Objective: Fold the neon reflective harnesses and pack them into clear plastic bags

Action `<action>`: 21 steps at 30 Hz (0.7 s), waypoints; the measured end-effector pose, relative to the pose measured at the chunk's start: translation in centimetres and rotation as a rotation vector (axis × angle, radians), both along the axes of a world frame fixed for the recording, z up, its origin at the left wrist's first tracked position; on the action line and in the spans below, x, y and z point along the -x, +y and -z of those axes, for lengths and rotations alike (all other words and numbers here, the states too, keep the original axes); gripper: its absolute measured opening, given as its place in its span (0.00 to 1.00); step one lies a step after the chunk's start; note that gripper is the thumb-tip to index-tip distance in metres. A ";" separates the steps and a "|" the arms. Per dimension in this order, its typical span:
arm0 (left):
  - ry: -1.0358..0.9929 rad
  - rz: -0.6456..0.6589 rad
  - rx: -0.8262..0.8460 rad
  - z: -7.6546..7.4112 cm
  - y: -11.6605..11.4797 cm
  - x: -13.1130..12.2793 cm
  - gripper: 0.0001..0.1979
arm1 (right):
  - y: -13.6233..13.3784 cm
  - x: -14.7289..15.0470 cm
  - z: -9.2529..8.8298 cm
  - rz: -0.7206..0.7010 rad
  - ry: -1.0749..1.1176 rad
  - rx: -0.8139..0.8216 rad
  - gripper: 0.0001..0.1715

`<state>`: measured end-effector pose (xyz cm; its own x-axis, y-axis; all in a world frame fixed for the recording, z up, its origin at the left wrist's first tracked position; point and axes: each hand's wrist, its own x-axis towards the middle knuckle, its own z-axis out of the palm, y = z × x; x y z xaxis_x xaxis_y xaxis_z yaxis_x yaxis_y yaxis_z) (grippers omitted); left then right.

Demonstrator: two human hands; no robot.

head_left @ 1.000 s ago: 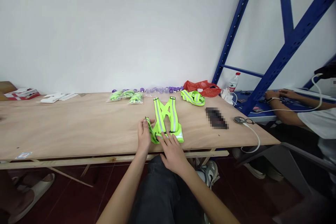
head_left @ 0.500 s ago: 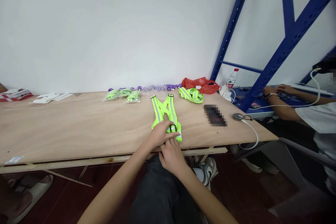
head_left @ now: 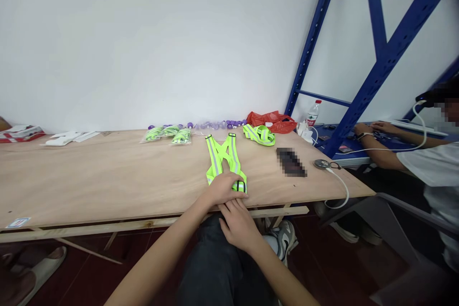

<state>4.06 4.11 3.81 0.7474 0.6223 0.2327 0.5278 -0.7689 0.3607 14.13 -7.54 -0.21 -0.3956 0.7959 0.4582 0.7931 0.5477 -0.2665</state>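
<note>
Partly hidden, the neon vest (head_left: 222, 151) lies at the front edge of the wooden table (head_left: 107, 177). The left hand (head_left: 225, 188) covers its lower band; the right hand (head_left: 239, 224) meets it below, so whether either's fingers grip I cannot tell. Flat, grey-striped straps (head_left: 234, 160) cross in an X. Smooth wood stretches left.

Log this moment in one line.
Left hand: over lower end of green vest | Right hand: close to left hand | Vest: straps crossed, on table | Behind: bagged green bundles, loose green bundle
</note>
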 end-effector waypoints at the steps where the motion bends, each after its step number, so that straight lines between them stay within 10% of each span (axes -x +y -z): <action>1: 0.012 -0.005 -0.026 0.1 -0.1 0.1 0.25 | -0.2 -0.4 0.0 -0.064 0.052 -0.043 0.24; 5: 0.153 -0.014 -0.212 0.7 -0.6 0.1 0.23 | -0.9 -2.5 0.1 -0.168 0.308 -0.203 0.21; 10: 0.281 0.027 -0.356 1.7 -1.0 -0.5 0.27 | 0.6 -5.0 -0.7 0.076 0.416 -0.242 0.21; 21: 0.131 -0.011 -0.086 1.4 0.1 -0.5 0.31 | 4.0 -4.6 0.4 0.034 0.122 0.070 0.46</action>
